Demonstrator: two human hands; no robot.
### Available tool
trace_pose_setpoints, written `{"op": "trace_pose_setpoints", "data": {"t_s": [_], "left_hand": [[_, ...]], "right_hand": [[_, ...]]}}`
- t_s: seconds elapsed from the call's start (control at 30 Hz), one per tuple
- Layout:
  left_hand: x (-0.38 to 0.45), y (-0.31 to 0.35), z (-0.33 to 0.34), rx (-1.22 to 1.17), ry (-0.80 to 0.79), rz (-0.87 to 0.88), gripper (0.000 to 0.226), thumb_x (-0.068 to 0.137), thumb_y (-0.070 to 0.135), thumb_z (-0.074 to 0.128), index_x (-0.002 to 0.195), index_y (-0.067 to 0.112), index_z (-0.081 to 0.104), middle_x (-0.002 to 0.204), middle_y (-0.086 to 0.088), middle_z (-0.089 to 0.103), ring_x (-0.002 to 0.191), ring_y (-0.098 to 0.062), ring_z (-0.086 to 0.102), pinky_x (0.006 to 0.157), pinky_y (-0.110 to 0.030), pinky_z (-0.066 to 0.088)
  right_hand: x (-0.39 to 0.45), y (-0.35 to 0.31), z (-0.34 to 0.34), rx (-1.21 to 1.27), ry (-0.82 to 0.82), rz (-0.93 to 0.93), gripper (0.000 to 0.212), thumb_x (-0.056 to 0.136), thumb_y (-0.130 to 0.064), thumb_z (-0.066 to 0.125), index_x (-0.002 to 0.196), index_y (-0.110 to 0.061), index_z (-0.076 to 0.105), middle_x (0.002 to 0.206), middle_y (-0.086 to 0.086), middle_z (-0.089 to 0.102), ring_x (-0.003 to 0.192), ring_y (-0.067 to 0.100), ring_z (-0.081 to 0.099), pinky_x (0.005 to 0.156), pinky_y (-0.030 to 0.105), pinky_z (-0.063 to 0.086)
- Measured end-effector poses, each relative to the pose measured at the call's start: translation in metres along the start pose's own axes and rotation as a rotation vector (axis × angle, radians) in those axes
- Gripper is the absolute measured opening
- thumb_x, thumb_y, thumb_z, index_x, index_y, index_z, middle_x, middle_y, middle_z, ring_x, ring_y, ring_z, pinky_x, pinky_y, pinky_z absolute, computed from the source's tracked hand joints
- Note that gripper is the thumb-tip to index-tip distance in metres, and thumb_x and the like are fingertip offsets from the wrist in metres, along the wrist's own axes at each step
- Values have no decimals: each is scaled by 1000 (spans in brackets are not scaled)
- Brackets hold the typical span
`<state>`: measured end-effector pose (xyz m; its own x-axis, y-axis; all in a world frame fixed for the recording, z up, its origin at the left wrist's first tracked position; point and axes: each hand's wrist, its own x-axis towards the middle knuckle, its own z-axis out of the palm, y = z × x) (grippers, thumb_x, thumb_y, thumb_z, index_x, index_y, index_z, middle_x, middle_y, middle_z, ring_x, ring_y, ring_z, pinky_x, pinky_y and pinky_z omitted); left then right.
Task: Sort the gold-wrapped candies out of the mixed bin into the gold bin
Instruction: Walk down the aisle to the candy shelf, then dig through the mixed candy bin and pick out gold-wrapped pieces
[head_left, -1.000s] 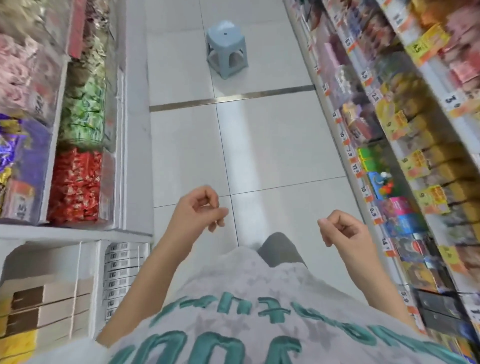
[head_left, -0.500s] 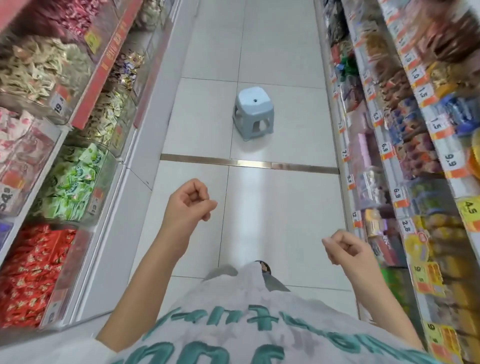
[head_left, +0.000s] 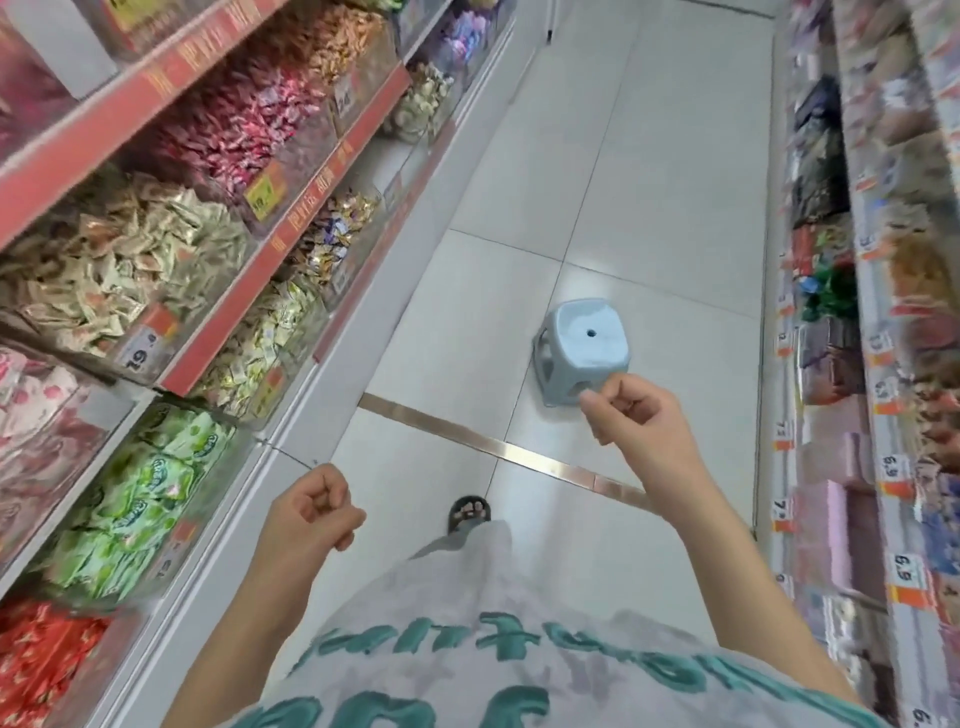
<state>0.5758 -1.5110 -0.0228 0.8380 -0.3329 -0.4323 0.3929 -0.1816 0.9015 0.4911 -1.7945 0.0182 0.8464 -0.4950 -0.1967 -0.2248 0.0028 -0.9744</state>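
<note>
My left hand (head_left: 311, 506) is raised over the aisle floor with its fingers curled into a fist and nothing visible in it. My right hand (head_left: 631, 410) is higher and further forward, just in front of a blue stool, also curled with the thumb against the forefinger. A bin of mixed gold and purple wrapped candies (head_left: 335, 234) sits on the lower left shelf, well beyond both hands. Above and nearer is a bin of pale gold sachets (head_left: 119, 275). Neither hand touches a bin.
A light blue plastic stool (head_left: 584, 343) stands in the aisle ahead. Left shelves hold bins of green (head_left: 145, 493), red (head_left: 41, 654) and pink (head_left: 244, 135) candies. Packaged goods line the right shelves (head_left: 841, 364). A metal strip (head_left: 498, 449) crosses the tiled floor.
The view has swung up and along the aisle, so the stool is much nearer. My right hand has risen and moved forward; the left has dropped lower. Both stay curled.
</note>
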Motion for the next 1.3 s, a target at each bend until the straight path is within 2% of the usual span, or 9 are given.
{"op": "trace_pose_setpoints", "data": {"t_s": [0.23,0.43,0.53,0.73,0.83,0.97,1.07,1.2,1.3], "left_hand": [[159,99,93,53,-72,88,19,62,6,58,65,11,41,53,9,40,49,-11,37,50,-20,34],[302,165,152,73,-62,155,30,72,-2,65,64,16,43,53,12,43,49,-10,40,49,-19,36],[358,186,174,65,41,148,35,79,-10,63,65,16,45,56,12,44,50,-8,41,50,-18,37],[411,194,185,99,118,54,26,80,-2,68,69,14,51,54,11,47,49,-8,44,51,-17,40],[430,187,167,20,281,-24,25,81,-2,68,71,14,53,54,12,49,50,-7,46,52,-19,40],[456,183,135,-32,405,-102,19,81,-1,69,74,11,56,55,12,52,51,-6,48,55,-26,40],[479,182,106,-68,486,-154,15,82,1,69,78,8,57,56,12,54,53,-5,49,55,-23,42],[514,175,72,16,401,-265,9,83,3,68,80,5,59,69,1,59,61,-12,54,56,-20,44],[544,168,52,93,398,-302,7,83,6,68,82,6,61,76,1,61,62,-9,55,61,-21,44]], "right_hand": [[130,6,-30,4,13,103,34,87,-13,65,59,-4,48,51,3,50,53,13,43,55,15,36],[205,18,-81,17,32,208,38,82,-20,66,58,4,50,52,8,51,53,16,44,55,17,36],[257,20,-104,-12,-13,270,41,77,-27,75,52,-6,51,51,7,50,50,13,42,51,16,34],[386,5,-114,-91,-229,322,34,87,-8,67,58,-10,50,56,4,47,55,12,43,56,14,37],[455,-9,-90,-163,-419,295,31,88,-15,67,66,-2,49,61,3,45,61,15,43,63,23,36],[544,-37,-32,-204,-625,260,29,88,-13,66,64,-7,51,55,-7,46,56,8,44,58,13,37],[602,-52,27,-239,-766,210,28,88,-12,66,65,-9,51,59,-2,49,57,8,46,60,14,40],[661,-51,112,-296,-918,214,18,88,-18,67,73,-10,60,67,1,64,61,7,54,62,15,43],[698,-42,163,-375,-992,225,9,87,-21,69,80,-15,66,80,0,71,71,8,59,64,17,44]]}}
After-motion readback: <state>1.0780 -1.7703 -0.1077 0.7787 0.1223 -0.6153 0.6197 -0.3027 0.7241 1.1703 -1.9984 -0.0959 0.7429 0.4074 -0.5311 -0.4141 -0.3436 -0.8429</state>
